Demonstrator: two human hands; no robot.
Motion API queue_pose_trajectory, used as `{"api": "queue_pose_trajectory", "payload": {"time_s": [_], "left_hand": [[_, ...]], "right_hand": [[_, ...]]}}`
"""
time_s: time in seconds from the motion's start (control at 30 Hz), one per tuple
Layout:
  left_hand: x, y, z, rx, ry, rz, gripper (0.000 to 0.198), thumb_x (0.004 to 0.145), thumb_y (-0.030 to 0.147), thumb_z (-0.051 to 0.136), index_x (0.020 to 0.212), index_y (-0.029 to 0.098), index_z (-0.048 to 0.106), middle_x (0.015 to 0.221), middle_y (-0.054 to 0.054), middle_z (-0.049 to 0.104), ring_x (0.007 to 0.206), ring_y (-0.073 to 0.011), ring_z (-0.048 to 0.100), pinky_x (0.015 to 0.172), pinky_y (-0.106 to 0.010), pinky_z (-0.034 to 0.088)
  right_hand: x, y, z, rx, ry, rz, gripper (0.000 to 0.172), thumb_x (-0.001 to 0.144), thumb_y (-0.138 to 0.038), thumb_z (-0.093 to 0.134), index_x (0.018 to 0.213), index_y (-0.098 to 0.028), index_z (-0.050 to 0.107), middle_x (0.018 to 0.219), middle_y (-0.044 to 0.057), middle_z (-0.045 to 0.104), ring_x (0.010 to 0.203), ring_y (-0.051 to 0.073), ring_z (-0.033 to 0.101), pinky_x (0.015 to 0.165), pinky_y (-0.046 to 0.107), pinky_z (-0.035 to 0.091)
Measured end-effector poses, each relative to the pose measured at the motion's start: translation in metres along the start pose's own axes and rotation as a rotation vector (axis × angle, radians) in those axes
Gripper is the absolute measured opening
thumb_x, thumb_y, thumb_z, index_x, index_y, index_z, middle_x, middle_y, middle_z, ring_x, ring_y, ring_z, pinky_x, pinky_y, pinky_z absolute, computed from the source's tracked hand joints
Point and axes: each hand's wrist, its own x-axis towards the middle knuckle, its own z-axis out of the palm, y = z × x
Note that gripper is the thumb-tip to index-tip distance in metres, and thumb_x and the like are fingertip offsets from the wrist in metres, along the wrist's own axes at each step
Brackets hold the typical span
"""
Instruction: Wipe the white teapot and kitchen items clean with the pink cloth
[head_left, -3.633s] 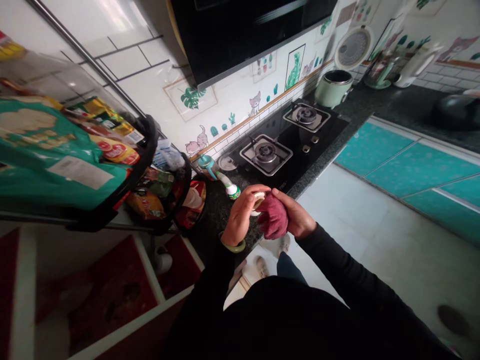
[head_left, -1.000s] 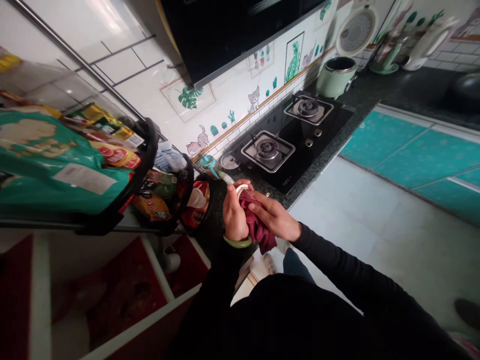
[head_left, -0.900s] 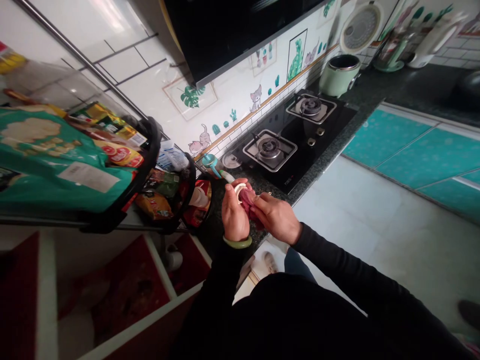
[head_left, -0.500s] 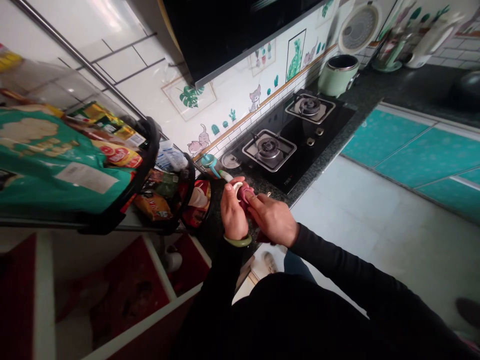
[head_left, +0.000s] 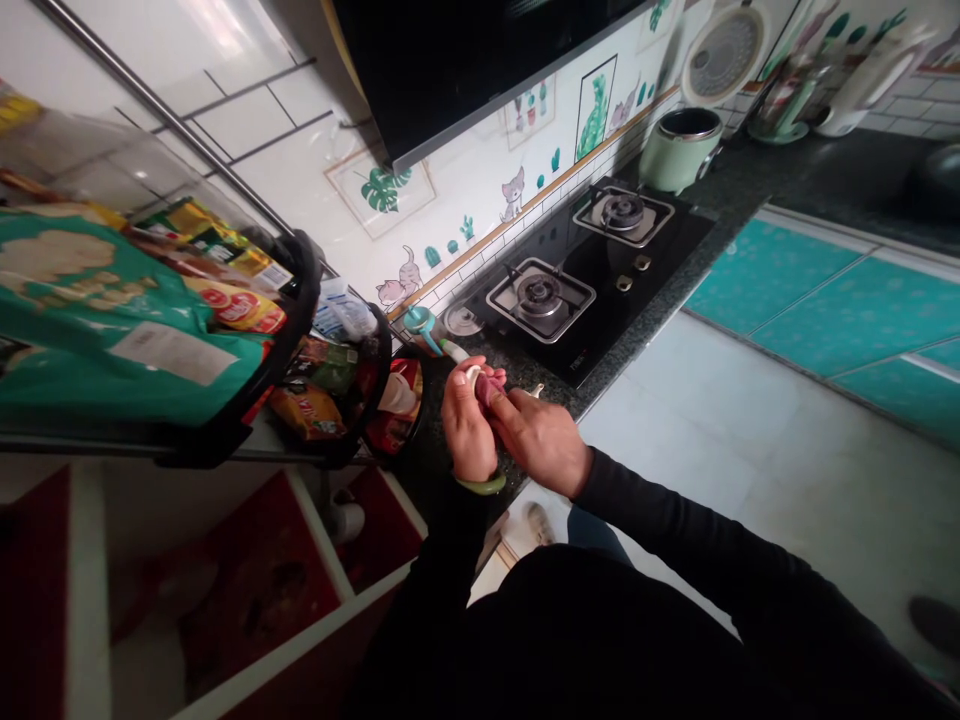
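My left hand (head_left: 469, 425), with a green bangle at its wrist, is curled around a small purple-and-white bulb (head_left: 484, 388) that looks like garlic. White skin or flesh shows by the left thumb, and a reddish-purple part faces the other hand. My right hand (head_left: 547, 435) presses its thumb and fingers onto that purple part from the right. The fingers hide much of the bulb. Just beyond the right knuckles, a small pale piece (head_left: 537, 390) shows over the dark counter (head_left: 427, 440).
A black gas stove (head_left: 592, 290) and a green rice cooker (head_left: 681, 150) with its lid raised stand along the wall. A rack (head_left: 307, 300) of packaged food is at my left, above an opened cabinet drawer (head_left: 322, 540). A turquoise-topped container (head_left: 421, 328) stands behind my hands.
My right thumb and fingers have shifted slightly on the purple part, which shows more between the hands. Both hands stay together over the counter edge.
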Motion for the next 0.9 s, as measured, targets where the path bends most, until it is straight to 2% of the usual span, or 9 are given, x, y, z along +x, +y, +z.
{"api": "queue_pose_trajectory", "payload": {"time_s": [0.1,0.2,0.3,0.37,0.5,0.6,0.73,0.83,0.9], "left_hand": [[0.001,-0.002,-0.003,0.079,-0.085,0.03,0.045,0.099,0.061,0.059,0.109,0.02,0.075,0.1,-0.007,0.073,0.09,-0.0169,0.071,0.088,-0.031,0.058],[0.002,-0.004,-0.008,0.112,-0.138,-0.013,0.046,0.099,0.061,0.057,0.108,0.019,0.076,0.097,-0.008,0.073,0.087,-0.0175,0.071,0.085,-0.031,0.057],[0.003,-0.004,-0.012,0.183,-0.155,0.0,0.048,0.1,0.061,0.056,0.109,0.019,0.077,0.105,-0.01,0.074,0.095,-0.0192,0.07,0.09,-0.031,0.056],[0.003,-0.003,-0.012,0.191,-0.172,0.019,0.048,0.101,0.06,0.055,0.11,0.019,0.078,0.112,-0.011,0.074,0.102,-0.0201,0.07,0.095,-0.031,0.055],[0.004,0.003,-0.008,0.09,-0.237,-0.03,0.048,0.101,0.063,0.053,0.106,0.021,0.076,0.101,-0.008,0.073,0.095,-0.0203,0.073,0.093,-0.035,0.059],[0.003,0.005,-0.005,0.023,-0.266,-0.052,0.049,0.098,0.065,0.057,0.103,0.02,0.074,0.095,-0.007,0.072,0.092,-0.0212,0.074,0.09,-0.037,0.062],[-0.002,0.007,0.003,-0.111,-0.206,-0.044,0.046,0.097,0.064,0.06,0.103,0.021,0.073,0.098,-0.008,0.071,0.097,-0.0227,0.075,0.093,-0.038,0.062],[-0.004,0.01,0.01,-0.228,-0.111,-0.123,0.047,0.096,0.065,0.06,0.108,0.022,0.073,0.106,-0.009,0.072,0.108,-0.025,0.074,0.1,-0.04,0.061],[0.0,0.012,0.012,-0.313,-0.063,-0.188,0.05,0.094,0.068,0.062,0.11,0.022,0.072,0.107,-0.008,0.072,0.114,-0.0266,0.073,0.102,-0.042,0.059]], "right_hand": [[0.004,-0.005,-0.007,-0.036,-0.048,-0.032,0.05,0.106,-0.021,0.039,0.154,-0.009,0.043,0.117,0.021,0.072,0.092,0.027,0.07,0.073,0.033,0.052],[0.009,0.007,-0.013,0.111,-0.069,-0.078,0.043,0.103,-0.025,0.046,0.143,-0.01,0.05,0.108,0.017,0.075,0.084,0.025,0.07,0.075,0.033,0.051],[0.011,0.023,-0.01,0.495,-0.042,-0.14,0.032,0.102,-0.027,0.049,0.131,-0.016,0.056,0.101,0.007,0.074,0.085,0.02,0.067,0.083,0.031,0.052],[0.01,0.029,-0.002,0.782,0.02,-0.151,0.025,0.101,-0.029,0.051,0.124,-0.019,0.058,0.104,0.004,0.07,0.091,0.017,0.064,0.09,0.031,0.052],[0.005,0.026,0.015,1.255,0.101,-0.068,0.026,0.095,-0.032,0.06,0.118,-0.021,0.062,0.116,0.003,0.067,0.108,0.017,0.061,0.106,0.033,0.049],[0.003,0.022,0.016,1.559,0.028,0.058,0.034,0.089,-0.031,0.064,0.121,-0.022,0.064,0.121,0.004,0.07,0.114,0.018,0.064,0.11,0.033,0.05],[0.004,0.018,0.01,1.782,-0.107,0.178,0.03,0.091,-0.041,0.061,0.112,-0.019,0.066,0.112,0.008,0.075,0.107,0.023,0.071,0.101,0.04,0.058],[0.002,0.017,0.013,1.917,-0.184,0.279,0.034,0.096,-0.05,0.053,0.099,-0.018,0.066,0.099,0.011,0.077,0.101,0.027,0.073,0.091,0.044,0.062],[-0.002,0.018,0.017,1.945,-0.194,0.321,0.039,0.097,-0.054,0.049,0.097,-0.018,0.066,0.096,0.012,0.078,0.1,0.029,0.074,0.087,0.044,0.064]]}}
